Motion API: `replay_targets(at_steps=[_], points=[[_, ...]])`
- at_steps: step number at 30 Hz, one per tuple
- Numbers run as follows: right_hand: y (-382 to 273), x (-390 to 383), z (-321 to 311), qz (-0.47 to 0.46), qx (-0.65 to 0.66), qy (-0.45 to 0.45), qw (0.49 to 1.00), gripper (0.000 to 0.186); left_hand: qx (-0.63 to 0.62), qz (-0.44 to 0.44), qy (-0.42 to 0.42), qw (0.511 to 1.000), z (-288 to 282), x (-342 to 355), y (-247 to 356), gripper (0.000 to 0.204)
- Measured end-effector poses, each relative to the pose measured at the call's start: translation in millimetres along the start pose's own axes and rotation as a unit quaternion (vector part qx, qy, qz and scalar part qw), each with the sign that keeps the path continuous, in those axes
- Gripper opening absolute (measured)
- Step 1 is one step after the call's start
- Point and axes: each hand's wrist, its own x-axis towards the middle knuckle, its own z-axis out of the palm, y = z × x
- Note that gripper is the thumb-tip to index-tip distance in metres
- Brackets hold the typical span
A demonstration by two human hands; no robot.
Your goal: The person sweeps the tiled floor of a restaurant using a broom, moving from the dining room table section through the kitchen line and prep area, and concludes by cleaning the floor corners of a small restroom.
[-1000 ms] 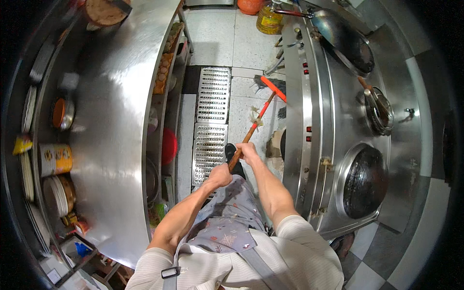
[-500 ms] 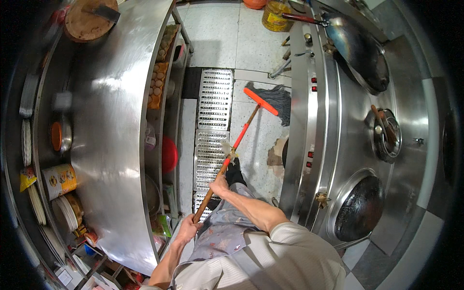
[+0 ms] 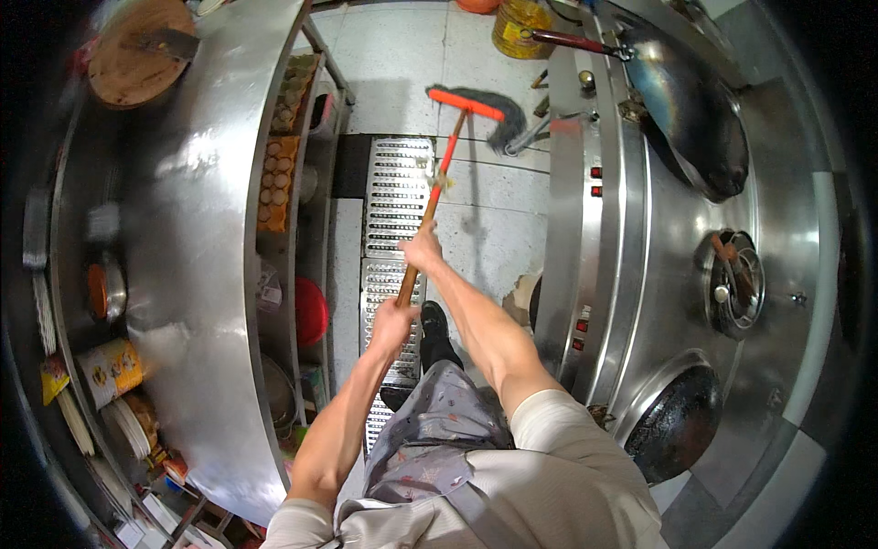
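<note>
Both hands grip the wooden handle of a mop [image 3: 465,108] with an orange-red head bar and dark grey strands. My left hand [image 3: 393,326] is wrapped round the handle's near end. Farther up the handle, my right hand [image 3: 422,249] is closed around it. The strands lie on the pale tiled floor [image 3: 494,206], right of the far end of the metal drain grate [image 3: 399,192], and reach toward a pipe by the stove's foot. Something pale is tied round the handle below its orange-red section.
On the left stands a steel counter [image 3: 197,265], with an egg tray [image 3: 277,183] and a red bowl [image 3: 311,311] on its lower shelves. A steel stove [image 3: 668,265] with a wok [image 3: 686,110] lines the right. A yellow tin [image 3: 521,29] stands at the far end.
The mop has been pushed away from me, its head now farther off and slightly left. Both my arms have stretched forward, still gripping the handle.
</note>
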Motion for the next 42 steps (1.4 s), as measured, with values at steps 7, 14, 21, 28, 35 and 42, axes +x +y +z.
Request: replay_targets(at_steps=[7, 14, 21, 28, 35, 42], points=[[1, -23, -72, 0.1, 0.263, -0.137, 0.95, 0.016, 0.162, 0.046, -0.02, 0.986, 57, 33, -25, 0.036], [89, -23, -23, 0.231, 0.351, -0.036, 0.907, 0.02, 0.128, -0.106, -0.192, 0.967, 30, -102, -60, 0.033], [64, -99, 80, 0.231, 0.501, -0.031, 0.834, 0.02, 0.235, -0.137, -0.129, 0.954, -104, -181, -71, 0.023], [106, -137, 67, 0.198, 0.427, -0.005, 0.882, 0.026, 0.251, -0.062, -0.163, 0.952, -117, -184, -152, 0.025], [186, -118, 8, 0.169, 0.355, 0.07, 0.917, 0.015, 0.414, 0.037, -0.185, 0.891, -77, -135, -157, 0.027], [177, -167, 91, 0.251, 0.41, -0.019, 0.877, 0.009, 0.535, 0.066, -0.072, 0.839, -123, -184, -170, 0.025]])
